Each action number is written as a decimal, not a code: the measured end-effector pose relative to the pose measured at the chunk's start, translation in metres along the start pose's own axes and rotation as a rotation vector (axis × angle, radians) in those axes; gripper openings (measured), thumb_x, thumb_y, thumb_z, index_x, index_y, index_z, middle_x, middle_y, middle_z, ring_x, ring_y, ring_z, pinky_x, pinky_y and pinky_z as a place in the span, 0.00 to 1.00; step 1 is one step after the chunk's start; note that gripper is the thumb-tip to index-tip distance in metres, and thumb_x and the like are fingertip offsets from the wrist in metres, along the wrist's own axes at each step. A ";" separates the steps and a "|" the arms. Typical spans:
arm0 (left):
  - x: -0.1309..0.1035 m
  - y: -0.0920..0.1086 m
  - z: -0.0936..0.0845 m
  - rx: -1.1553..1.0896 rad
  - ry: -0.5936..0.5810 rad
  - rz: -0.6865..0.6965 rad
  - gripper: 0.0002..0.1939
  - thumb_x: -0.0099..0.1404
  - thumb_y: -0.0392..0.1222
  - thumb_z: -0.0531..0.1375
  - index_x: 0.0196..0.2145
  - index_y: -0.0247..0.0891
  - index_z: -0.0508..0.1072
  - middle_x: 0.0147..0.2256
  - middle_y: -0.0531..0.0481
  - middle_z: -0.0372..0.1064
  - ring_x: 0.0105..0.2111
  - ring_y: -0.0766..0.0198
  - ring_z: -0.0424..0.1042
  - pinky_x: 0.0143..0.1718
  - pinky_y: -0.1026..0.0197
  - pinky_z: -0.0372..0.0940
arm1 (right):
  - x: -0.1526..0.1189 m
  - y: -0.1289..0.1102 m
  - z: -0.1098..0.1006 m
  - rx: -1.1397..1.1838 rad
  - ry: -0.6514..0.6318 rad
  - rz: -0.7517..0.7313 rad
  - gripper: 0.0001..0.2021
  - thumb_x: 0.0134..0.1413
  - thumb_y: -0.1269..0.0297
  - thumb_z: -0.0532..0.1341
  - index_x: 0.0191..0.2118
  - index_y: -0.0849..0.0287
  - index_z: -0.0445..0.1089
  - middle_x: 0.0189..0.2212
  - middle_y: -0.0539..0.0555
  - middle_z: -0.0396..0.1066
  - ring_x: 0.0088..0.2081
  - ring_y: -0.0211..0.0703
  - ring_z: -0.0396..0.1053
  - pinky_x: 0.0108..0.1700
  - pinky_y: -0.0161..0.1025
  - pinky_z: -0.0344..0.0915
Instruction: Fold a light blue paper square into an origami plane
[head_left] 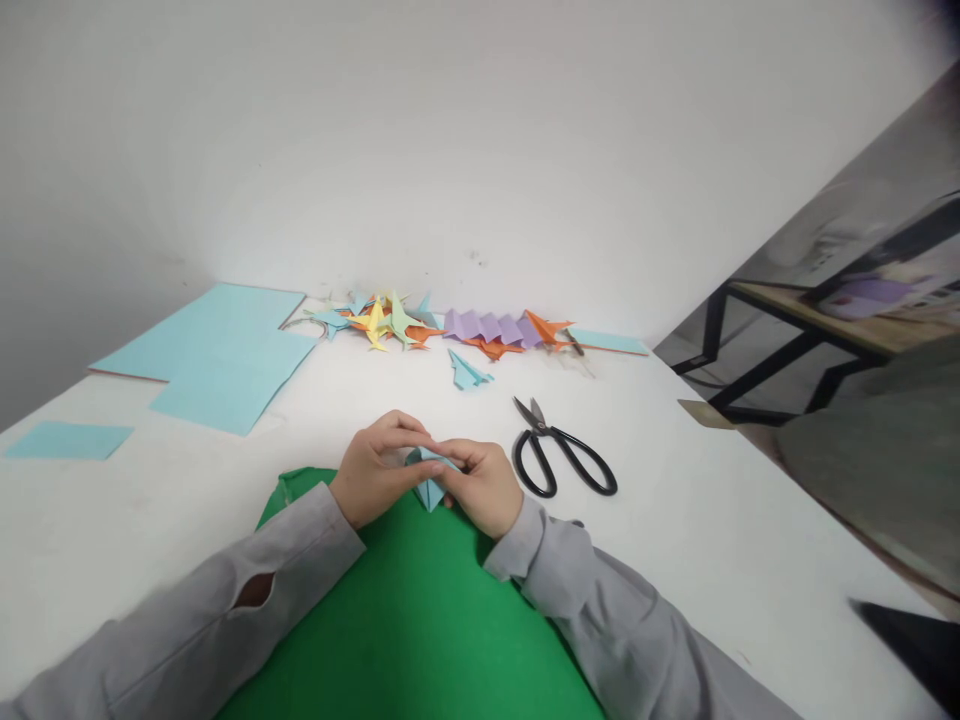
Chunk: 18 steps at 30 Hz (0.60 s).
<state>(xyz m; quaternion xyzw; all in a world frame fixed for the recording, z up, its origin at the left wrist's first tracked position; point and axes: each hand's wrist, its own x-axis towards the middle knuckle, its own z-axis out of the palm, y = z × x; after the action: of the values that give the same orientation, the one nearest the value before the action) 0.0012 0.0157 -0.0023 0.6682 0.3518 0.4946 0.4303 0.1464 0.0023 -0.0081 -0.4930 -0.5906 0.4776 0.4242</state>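
Observation:
A small folded piece of light blue paper [430, 494] is pinched between both hands above a green sheet [420, 610]. My left hand [379, 468] grips its left and upper side, thumb in front and fingers along the top. On the right side my right hand [487, 485] holds it, some fingertips hidden behind the paper. A crease runs down to the paper's pointed lower end. Black-handled scissors [541, 433] lie to the right of my right hand, blades slightly apart. Beyond the hands is a folded blue paper figure [469, 372].
Colourful folded paper figures [382, 320] cluster along the wall, beside a pleated purple paper [491, 327]. Large light blue sheets [240, 370] lie at left, with a smaller blue piece [69, 440] nearer. The white table's [750, 560] right edge drops off toward a black-framed table [802, 320].

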 end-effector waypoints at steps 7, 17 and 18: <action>0.001 -0.002 0.000 -0.014 -0.022 -0.027 0.05 0.49 0.38 0.64 0.27 0.36 0.76 0.27 0.48 0.67 0.30 0.64 0.66 0.30 0.62 0.61 | 0.000 -0.001 0.001 -0.007 -0.031 0.001 0.11 0.42 0.59 0.61 0.27 0.63 0.72 0.15 0.48 0.65 0.12 0.30 0.58 0.14 0.30 0.56; 0.002 0.003 -0.002 -0.110 0.002 -0.109 0.06 0.48 0.38 0.64 0.28 0.35 0.77 0.28 0.48 0.68 0.26 0.67 0.65 0.25 0.65 0.59 | 0.001 0.002 -0.001 0.020 -0.034 -0.037 0.12 0.43 0.56 0.62 0.27 0.61 0.72 0.14 0.46 0.64 0.12 0.30 0.57 0.14 0.29 0.56; 0.002 0.004 -0.003 -0.134 0.007 -0.115 0.06 0.48 0.37 0.64 0.27 0.35 0.76 0.28 0.48 0.68 0.26 0.68 0.65 0.24 0.65 0.59 | 0.001 0.002 -0.001 0.024 -0.034 -0.044 0.12 0.43 0.56 0.62 0.28 0.61 0.72 0.14 0.47 0.65 0.13 0.31 0.58 0.14 0.30 0.57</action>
<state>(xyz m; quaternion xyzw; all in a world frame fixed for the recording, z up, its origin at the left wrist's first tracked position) -0.0005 0.0165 0.0027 0.6149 0.3571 0.4937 0.5006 0.1481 0.0036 -0.0102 -0.4666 -0.6028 0.4836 0.4302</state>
